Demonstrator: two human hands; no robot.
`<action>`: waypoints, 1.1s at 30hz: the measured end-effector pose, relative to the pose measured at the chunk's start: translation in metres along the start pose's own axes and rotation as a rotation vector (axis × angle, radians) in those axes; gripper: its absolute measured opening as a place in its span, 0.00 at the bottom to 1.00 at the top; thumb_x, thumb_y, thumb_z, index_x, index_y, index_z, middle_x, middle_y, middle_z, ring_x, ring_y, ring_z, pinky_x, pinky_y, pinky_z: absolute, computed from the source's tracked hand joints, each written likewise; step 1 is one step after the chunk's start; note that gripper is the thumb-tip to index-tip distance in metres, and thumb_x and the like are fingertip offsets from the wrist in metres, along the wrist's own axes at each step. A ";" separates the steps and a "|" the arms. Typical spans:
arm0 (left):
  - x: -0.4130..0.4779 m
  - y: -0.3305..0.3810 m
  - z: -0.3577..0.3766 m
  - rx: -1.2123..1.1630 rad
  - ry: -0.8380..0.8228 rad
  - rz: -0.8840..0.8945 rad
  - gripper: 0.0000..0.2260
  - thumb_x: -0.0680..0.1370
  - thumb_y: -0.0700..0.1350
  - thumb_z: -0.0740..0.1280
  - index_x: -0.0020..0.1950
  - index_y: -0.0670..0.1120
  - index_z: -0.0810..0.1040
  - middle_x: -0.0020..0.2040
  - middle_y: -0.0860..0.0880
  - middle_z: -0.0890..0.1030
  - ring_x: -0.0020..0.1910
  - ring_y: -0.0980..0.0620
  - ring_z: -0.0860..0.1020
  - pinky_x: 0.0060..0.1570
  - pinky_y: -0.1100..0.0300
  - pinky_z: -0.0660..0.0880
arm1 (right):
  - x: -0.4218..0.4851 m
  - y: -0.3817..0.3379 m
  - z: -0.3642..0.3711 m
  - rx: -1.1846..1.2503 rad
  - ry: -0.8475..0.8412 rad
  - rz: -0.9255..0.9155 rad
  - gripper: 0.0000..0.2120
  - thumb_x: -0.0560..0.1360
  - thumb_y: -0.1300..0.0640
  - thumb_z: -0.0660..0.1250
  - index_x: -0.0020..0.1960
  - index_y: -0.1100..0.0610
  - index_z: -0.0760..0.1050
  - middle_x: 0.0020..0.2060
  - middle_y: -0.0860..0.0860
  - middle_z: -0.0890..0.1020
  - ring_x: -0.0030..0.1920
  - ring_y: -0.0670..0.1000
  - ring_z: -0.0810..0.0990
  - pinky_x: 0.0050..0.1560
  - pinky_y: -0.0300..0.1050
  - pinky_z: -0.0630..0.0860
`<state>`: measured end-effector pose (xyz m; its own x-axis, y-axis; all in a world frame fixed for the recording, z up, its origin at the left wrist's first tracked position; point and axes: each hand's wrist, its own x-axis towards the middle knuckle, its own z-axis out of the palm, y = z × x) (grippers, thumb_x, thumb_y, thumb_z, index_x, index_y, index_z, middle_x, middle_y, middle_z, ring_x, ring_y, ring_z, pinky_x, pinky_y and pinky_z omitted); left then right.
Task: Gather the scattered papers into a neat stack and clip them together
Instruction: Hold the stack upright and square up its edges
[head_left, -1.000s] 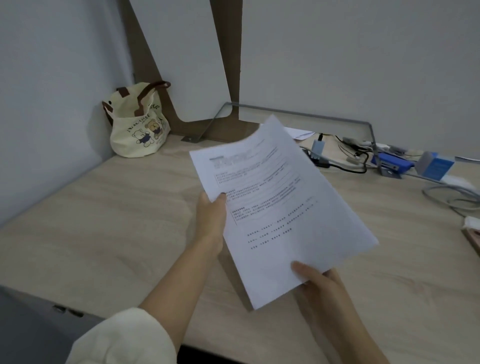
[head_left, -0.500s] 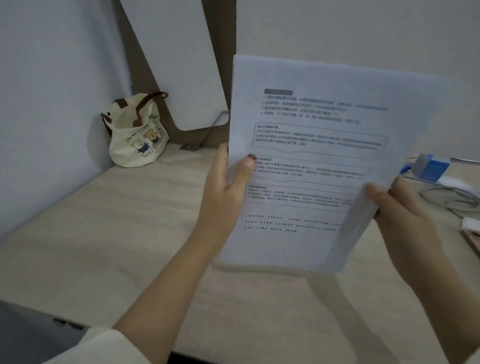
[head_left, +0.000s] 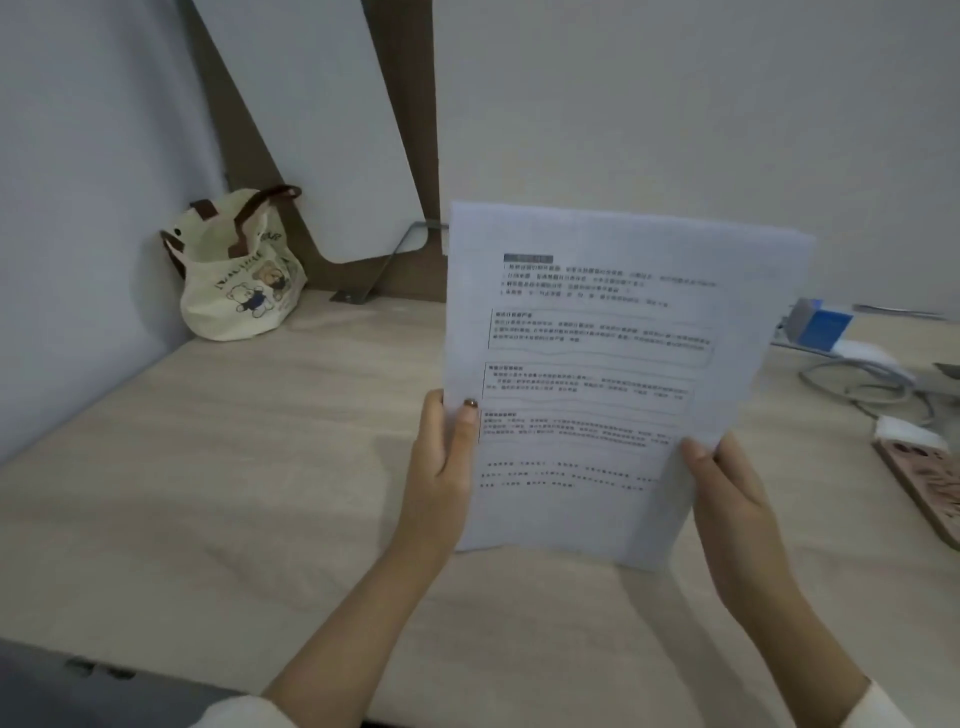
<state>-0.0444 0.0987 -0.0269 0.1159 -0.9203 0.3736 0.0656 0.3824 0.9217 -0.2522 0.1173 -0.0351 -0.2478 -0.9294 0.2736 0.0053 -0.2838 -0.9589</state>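
Left hand (head_left: 445, 470) pinches the left edge of the printed papers (head_left: 597, 364), low on the sheet: thumb on the front face, fingers behind. Right hand (head_left: 730, 501) grips the lower right edge, thumb tip on the front, fingers wrapped behind. Papers stand nearly upright between the two hands, printed side to the camera, top edge leaning slightly right. Sheet count not readable; edges look roughly aligned. Lower edge hangs close over the worktop (head_left: 234, 467); cannot tell if it touches. Both forearms come up from the bottom of the view, pale sleeve (head_left: 244, 714) at bottom left.

Cream tote bag (head_left: 239, 283) with brown straps and bear print sits in the far left corner of the worktop, well apart from the papers. White panel (head_left: 311, 130) leans against the back wall, metal bracket (head_left: 379, 275) at its foot. Right of the papers: blue-and-white box (head_left: 826, 326), grey looped cable (head_left: 852, 387), and a flat brownish patterned item (head_left: 930, 488) at the right edge, too blurred to name.
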 end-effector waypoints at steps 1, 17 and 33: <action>0.000 -0.002 0.001 0.023 0.004 -0.014 0.07 0.81 0.45 0.56 0.49 0.45 0.71 0.45 0.53 0.81 0.46 0.56 0.80 0.45 0.58 0.78 | -0.001 0.001 0.000 -0.018 0.008 0.020 0.13 0.74 0.50 0.61 0.57 0.46 0.76 0.53 0.40 0.82 0.58 0.43 0.78 0.55 0.39 0.77; -0.009 -0.055 0.062 0.296 -0.250 -0.486 0.12 0.79 0.47 0.59 0.61 0.49 0.68 0.57 0.53 0.79 0.53 0.50 0.79 0.56 0.44 0.76 | -0.019 0.015 -0.078 -0.472 0.168 0.472 0.08 0.77 0.60 0.59 0.50 0.56 0.76 0.45 0.54 0.83 0.43 0.56 0.82 0.47 0.52 0.79; -0.020 -0.090 0.150 0.448 -0.322 -0.435 0.14 0.80 0.46 0.59 0.65 0.52 0.66 0.54 0.55 0.78 0.49 0.51 0.79 0.44 0.55 0.73 | -0.045 0.055 -0.199 -1.410 0.426 0.191 0.35 0.68 0.37 0.55 0.67 0.57 0.66 0.71 0.64 0.63 0.72 0.64 0.58 0.70 0.63 0.52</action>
<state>-0.2018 0.0701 -0.1018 -0.1320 -0.9871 -0.0907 -0.3829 -0.0336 0.9232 -0.4338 0.1903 -0.1150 -0.6111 -0.7170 0.3354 -0.7893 0.5201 -0.3262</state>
